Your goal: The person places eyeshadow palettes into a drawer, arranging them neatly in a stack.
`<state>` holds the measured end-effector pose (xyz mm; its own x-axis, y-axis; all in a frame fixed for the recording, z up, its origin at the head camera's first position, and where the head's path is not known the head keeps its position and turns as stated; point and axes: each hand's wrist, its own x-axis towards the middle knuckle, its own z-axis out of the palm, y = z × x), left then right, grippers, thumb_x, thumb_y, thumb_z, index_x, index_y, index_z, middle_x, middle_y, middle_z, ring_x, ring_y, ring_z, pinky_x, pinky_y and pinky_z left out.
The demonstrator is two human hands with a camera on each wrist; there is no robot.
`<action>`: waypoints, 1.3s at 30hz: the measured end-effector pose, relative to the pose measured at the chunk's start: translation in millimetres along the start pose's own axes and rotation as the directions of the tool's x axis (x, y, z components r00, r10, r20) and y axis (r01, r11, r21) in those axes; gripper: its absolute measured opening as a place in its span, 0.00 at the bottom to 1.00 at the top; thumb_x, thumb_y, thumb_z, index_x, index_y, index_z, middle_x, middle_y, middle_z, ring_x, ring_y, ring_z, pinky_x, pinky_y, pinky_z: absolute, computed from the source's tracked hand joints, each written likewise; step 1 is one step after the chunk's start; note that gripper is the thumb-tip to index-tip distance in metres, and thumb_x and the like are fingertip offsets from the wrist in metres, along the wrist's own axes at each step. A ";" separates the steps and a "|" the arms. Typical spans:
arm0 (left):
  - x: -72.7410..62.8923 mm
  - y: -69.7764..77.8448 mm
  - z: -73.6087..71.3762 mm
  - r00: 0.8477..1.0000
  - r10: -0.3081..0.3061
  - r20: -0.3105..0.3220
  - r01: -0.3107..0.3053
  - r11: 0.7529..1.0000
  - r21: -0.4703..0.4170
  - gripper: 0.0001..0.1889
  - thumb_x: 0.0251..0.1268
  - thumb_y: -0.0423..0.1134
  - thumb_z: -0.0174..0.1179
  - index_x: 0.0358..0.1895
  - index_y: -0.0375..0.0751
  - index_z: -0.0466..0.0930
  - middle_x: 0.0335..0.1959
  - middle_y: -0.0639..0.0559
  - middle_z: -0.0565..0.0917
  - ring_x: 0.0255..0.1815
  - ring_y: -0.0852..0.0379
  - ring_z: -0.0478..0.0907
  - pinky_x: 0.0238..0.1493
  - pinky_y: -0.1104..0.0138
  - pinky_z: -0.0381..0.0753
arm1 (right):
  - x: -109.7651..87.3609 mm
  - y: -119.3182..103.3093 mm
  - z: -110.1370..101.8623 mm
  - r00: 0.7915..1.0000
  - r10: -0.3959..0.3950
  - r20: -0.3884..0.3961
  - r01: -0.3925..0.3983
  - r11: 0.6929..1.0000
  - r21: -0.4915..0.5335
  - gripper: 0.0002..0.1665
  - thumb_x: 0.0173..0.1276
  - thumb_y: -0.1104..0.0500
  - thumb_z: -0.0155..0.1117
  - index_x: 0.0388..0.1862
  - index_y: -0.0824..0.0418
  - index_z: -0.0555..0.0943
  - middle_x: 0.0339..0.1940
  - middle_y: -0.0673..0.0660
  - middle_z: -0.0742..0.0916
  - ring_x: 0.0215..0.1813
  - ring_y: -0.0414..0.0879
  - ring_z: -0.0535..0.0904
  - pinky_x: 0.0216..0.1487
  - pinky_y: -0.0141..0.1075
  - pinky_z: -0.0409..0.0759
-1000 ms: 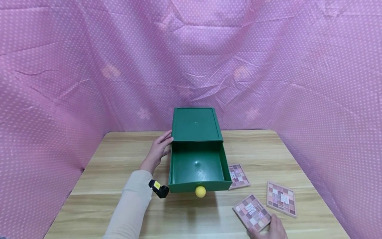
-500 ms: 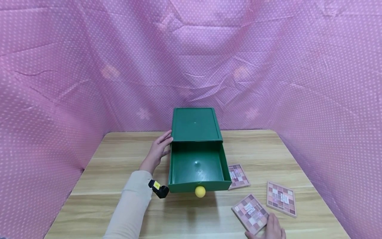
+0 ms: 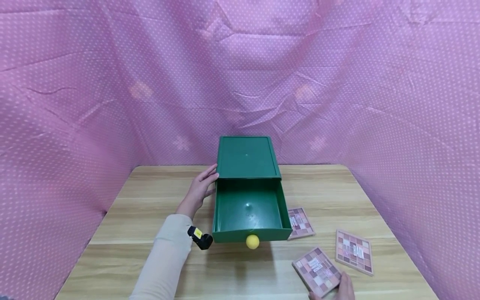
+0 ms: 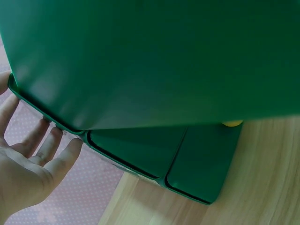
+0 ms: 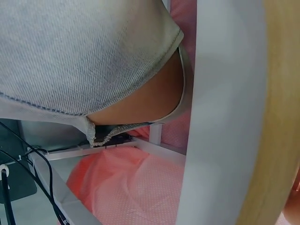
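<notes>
My left hand (image 3: pixel 193 193) lies against the left side of a green plastic drawer box (image 3: pixel 247 157), fingers spread and nearly straight. In the left wrist view the fingertips (image 4: pixel 55 133) meet the box's edge. Its drawer (image 3: pixel 247 210) is pulled out toward me, bare inside, with a round yellow knob (image 3: pixel 252 241) on the front. At the table's near right, my right hand (image 3: pixel 343 288) pinches the near corner of a pink checkered eyeshadow palette (image 3: pixel 316 270) between thumb and fingers; most of this hand is below the frame.
A second palette (image 3: pixel 354 252) lies to the right, and a third palette (image 3: pixel 300 223) sits beside the drawer, partly hidden by it. Pink dotted cloth (image 3: pixel 247 83) surrounds the wooden table (image 3: pixel 142 233). The right wrist view shows denim (image 5: pixel 79 56) and the table edge (image 5: pixel 255 140).
My right hand has drawn back slightly toward the near edge, and the palette at its fingers has shifted a little. My left hand and the drawer box stay in place.
</notes>
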<state>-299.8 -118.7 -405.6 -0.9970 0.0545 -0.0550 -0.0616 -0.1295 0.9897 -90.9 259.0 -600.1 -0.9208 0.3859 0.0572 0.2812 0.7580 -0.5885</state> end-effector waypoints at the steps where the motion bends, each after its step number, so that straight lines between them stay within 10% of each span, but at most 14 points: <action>1: 0.1 -0.2 0.2 1.000 -0.001 0.001 0.001 1.000 -0.001 0.24 0.59 0.42 0.53 0.60 0.49 0.64 0.59 0.48 0.65 0.56 0.53 0.62 0.51 0.53 0.65 | 0.1 0.5 -0.7 1.000 0.013 0.007 -0.013 1.000 0.006 0.86 0.15 0.24 0.64 0.64 0.74 0.38 0.60 0.76 0.54 0.61 0.67 0.49 0.57 0.56 0.50; 8: -1.3 0.5 1.8 1.000 -0.005 -0.004 0.005 1.000 0.001 0.23 0.59 0.42 0.53 0.60 0.49 0.65 0.58 0.48 0.65 0.56 0.52 0.62 0.52 0.52 0.64 | 14.6 -1.0 -18.1 0.986 0.064 0.155 -0.075 0.995 0.068 0.85 0.18 0.28 0.68 0.63 0.75 0.36 0.58 0.77 0.55 0.58 0.68 0.52 0.54 0.59 0.52; 14: -1.5 0.8 0.5 1.000 -0.003 0.000 0.003 1.000 -0.001 0.24 0.59 0.42 0.53 0.60 0.49 0.64 0.59 0.48 0.65 0.57 0.52 0.62 0.52 0.51 0.63 | 34.4 6.3 -21.2 0.994 -0.108 -0.004 0.107 0.984 0.140 0.78 0.26 0.36 0.73 0.64 0.72 0.38 0.55 0.74 0.61 0.53 0.68 0.59 0.48 0.64 0.55; 27: -2.3 2.5 0.0 1.000 0.003 0.009 -0.003 1.000 0.002 0.24 0.59 0.43 0.53 0.61 0.49 0.64 0.59 0.47 0.64 0.57 0.51 0.61 0.52 0.51 0.63 | 47.4 -73.3 -99.0 0.966 -0.223 -0.130 0.247 0.946 0.212 0.67 0.31 0.55 0.77 0.63 0.74 0.45 0.53 0.73 0.63 0.51 0.65 0.60 0.49 0.60 0.59; 39: -3.6 3.2 0.6 1.000 -0.009 -0.001 0.009 1.000 0.006 0.24 0.59 0.43 0.54 0.60 0.50 0.64 0.59 0.48 0.64 0.57 0.52 0.61 0.52 0.51 0.63 | 73.6 -105.6 -142.8 0.926 -0.375 -0.046 0.375 0.899 0.227 0.65 0.38 0.52 0.74 0.65 0.70 0.42 0.61 0.74 0.57 0.59 0.70 0.51 0.48 0.66 0.51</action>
<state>-296.3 -118.7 -402.2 -0.9965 0.0544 -0.0637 -0.0700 -0.1234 0.9899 -149.7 282.4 -418.5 -0.9454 0.0974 0.3109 -0.1543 0.7066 -0.6906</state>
